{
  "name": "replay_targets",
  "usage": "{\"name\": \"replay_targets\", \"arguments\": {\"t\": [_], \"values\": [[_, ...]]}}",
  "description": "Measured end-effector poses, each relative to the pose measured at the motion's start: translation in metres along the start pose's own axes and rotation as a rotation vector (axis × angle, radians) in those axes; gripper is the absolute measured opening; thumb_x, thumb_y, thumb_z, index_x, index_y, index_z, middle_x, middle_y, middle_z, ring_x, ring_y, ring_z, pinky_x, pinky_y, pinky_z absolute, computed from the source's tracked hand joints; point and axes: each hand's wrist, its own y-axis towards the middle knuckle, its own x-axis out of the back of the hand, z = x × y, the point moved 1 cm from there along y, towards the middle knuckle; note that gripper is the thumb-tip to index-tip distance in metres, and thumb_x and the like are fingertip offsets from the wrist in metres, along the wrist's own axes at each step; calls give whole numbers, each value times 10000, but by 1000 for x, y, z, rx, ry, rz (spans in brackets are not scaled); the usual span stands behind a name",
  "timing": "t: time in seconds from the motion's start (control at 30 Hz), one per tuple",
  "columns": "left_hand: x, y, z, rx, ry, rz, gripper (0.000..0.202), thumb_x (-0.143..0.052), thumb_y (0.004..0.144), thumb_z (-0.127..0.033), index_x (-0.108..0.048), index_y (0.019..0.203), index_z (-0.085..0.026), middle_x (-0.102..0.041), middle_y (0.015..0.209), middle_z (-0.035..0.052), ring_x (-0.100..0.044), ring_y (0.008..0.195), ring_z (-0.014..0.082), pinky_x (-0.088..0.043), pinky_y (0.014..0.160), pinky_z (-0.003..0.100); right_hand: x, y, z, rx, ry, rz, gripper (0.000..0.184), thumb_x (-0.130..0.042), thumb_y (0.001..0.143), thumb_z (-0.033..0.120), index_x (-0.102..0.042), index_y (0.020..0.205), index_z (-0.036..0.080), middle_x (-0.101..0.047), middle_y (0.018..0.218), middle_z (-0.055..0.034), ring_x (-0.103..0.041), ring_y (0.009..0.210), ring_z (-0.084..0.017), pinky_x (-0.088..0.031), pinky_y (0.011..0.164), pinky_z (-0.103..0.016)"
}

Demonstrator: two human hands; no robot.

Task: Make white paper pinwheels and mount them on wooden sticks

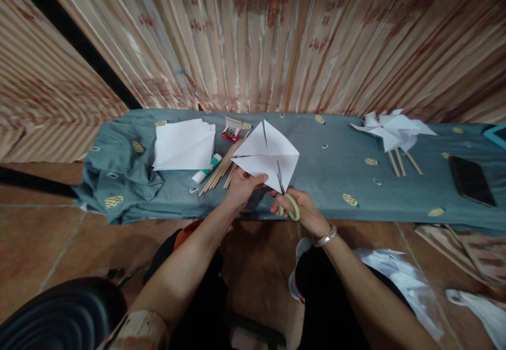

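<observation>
A white square sheet of paper (282, 147) is held up over the cloth-covered table, with slits running in from its top and left corners. My left hand (242, 185) pinches its lower left edge, thumb on top. My right hand (302, 207) is closed round the pale green handles of a pair of scissors (293, 207). The dark blades lie over the paper at its bottom corner, pointing up toward the middle. Just behind my left hand lie several thin wooden sticks (221, 168).
On the left are a stack of white paper (184, 144), a glue stick (206, 169) and a red box of small metal pieces (231, 129). Paper pinwheels (395, 128) on sticks and a dark phone (470, 180) lie right. A curtain (253, 39) hangs behind; a black stool (63, 313) stands lower left.
</observation>
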Motion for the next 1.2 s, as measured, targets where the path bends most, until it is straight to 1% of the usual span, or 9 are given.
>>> {"name": "replay_targets", "arguments": {"t": [0.13,0.4,0.57,0.7,0.87,0.93,1.03,1.1,1.2], "values": [[0,1,-1,-10,10,-11,386,-841,428,-239,-628,739,-155,-662,681,-20,-598,621,135,-501,634,291,-1,-1,-1,0,14,8,543,-681,665,666,-668,843,153,-694,692,-48,-577,565,-110,-426,509,-219],[0,0,-1,-24,16,0,370,-832,440,-233,-633,742,-156,-662,667,-23,-594,609,132,-501,611,276,1,-1,-6,33,24,11,490,-686,701,615,-677,869,156,-694,703,-46,-581,575,-111,-433,512,-219],[3,2,-7,-25,18,1,374,-841,432,-243,-634,731,-154,-668,672,-17,-600,610,130,-504,598,263,0,-2,-2,-13,28,27,508,-703,675,625,-664,860,153,-676,679,-29,-572,571,-102,-421,508,-209],[11,7,-17,-91,37,-47,394,-852,429,-274,-638,740,-159,-677,694,-5,-617,628,145,-505,601,272,3,-7,5,-85,-3,127,529,-698,659,651,-654,823,151,-655,651,-25,-562,551,-101,-413,499,-214],[21,13,-22,-169,102,-118,381,-844,439,-289,-649,741,-160,-679,692,4,-618,629,161,-499,593,282,25,-20,13,-191,-50,315,548,-718,648,642,-663,823,126,-652,619,-39,-544,518,-99,-366,472,-213],[23,15,-21,-193,135,-125,356,-828,453,-283,-642,730,-159,-678,697,1,-614,632,157,-497,590,276,35,-25,15,-164,-10,307,559,-702,670,644,-674,869,123,-651,622,-39,-551,519,-105,-364,468,-215],[23,16,-17,-232,204,-100,320,-797,478,-272,-634,728,-155,-675,706,-6,-604,638,147,-499,598,267,44,-28,15,-62,85,277,608,-690,662,672,-680,917,120,-649,620,-38,-553,505,-108,-346,443,-209],[21,16,-14,-244,244,-69,316,-782,489,-258,-642,752,-152,-671,701,-12,-591,626,138,-497,600,262,42,-26,13,-16,126,286,618,-679,669,679,-678,932,120,-649,618,-35,-545,493,-101,-336,434,-202],[18,14,-10,-227,258,-2,314,-772,506,-248,-650,779,-151,-666,682,-17,-579,604,131,-492,599,262,35,-19,11,-11,143,261,561,-654,719,654,-676,909,127,-641,611,-24,-526,485,-86,-331,435,-194]]}}
